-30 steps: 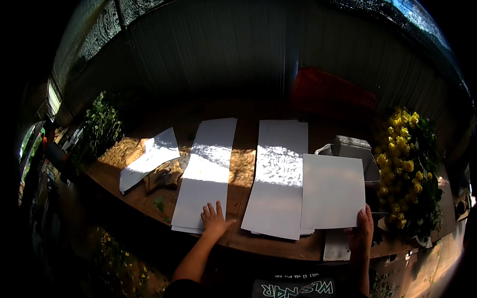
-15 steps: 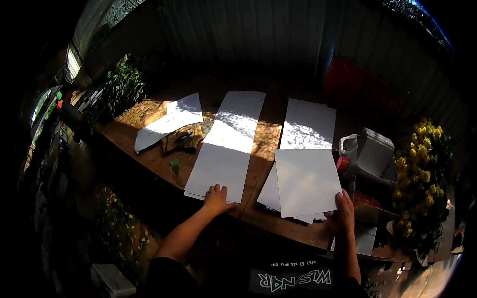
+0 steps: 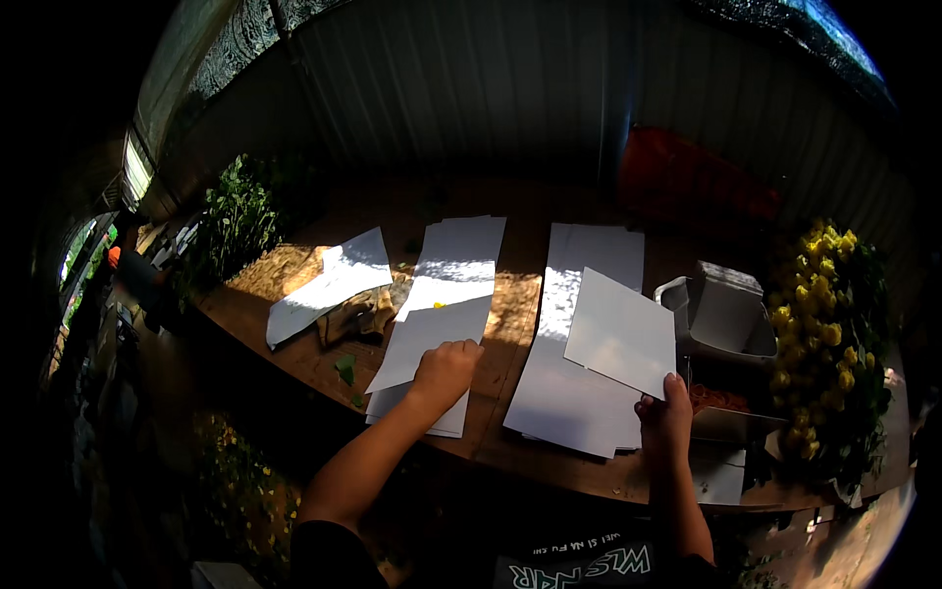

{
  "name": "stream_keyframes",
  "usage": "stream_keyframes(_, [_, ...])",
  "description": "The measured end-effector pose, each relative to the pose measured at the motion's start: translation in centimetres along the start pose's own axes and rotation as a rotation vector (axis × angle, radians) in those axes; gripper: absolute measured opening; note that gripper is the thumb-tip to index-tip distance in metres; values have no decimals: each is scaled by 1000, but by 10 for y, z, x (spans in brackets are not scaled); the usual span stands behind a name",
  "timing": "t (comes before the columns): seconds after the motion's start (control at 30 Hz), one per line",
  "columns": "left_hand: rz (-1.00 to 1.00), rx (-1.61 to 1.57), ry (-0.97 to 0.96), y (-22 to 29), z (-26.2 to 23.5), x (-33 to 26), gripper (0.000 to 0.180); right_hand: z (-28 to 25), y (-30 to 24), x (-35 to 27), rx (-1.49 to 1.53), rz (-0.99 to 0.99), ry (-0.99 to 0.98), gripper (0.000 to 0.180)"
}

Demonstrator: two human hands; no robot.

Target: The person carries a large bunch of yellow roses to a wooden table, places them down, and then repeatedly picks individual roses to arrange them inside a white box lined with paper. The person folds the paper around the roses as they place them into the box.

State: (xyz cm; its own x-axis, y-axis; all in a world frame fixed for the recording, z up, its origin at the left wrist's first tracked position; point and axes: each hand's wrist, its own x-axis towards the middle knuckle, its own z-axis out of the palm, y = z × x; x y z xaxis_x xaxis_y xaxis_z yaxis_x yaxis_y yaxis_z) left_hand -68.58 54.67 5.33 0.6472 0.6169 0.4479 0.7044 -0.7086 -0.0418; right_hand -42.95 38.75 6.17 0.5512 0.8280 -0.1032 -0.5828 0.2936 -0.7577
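My left hand [image 3: 447, 375] is closed on the near right edge of a white paper sheet [image 3: 417, 344], which is partly raised off the long white paper stack [image 3: 416, 411] below. A small yellow petal [image 3: 439, 305] shows at that sheet's far edge. In my right hand [image 3: 668, 417], a stiff white square sheet [image 3: 625, 329] is gripped by its near right corner. It tilts above the second long white stack [image 3: 564, 404]. Some of my right fingers are hidden.
A torn white sheet [image 3: 339, 283] and a brown glove-like cloth [image 3: 365, 319] lie left on the wooden table [image 3: 496, 417]. Leafy stems [image 3: 240, 211] stand behind. At right are a grey-white open container [image 3: 731, 314], a box of reddish bits [image 3: 717, 399] and yellow flowers [image 3: 819, 324].
My left hand has moved away from me and closed on a sheet, lifting it from its stack. The square sheet in my right hand has turned and tilted.
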Motion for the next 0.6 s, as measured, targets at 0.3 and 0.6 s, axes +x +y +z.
stream_keyframes(0.3, [-327,-517,-556,-8,16,19,45,48,35,87,-397,-218,-127,33])
stream_keyframes(0.6, [-1291,-1513,-243,-27,156,-31,27,-23,135,121,-587,177,5,27])
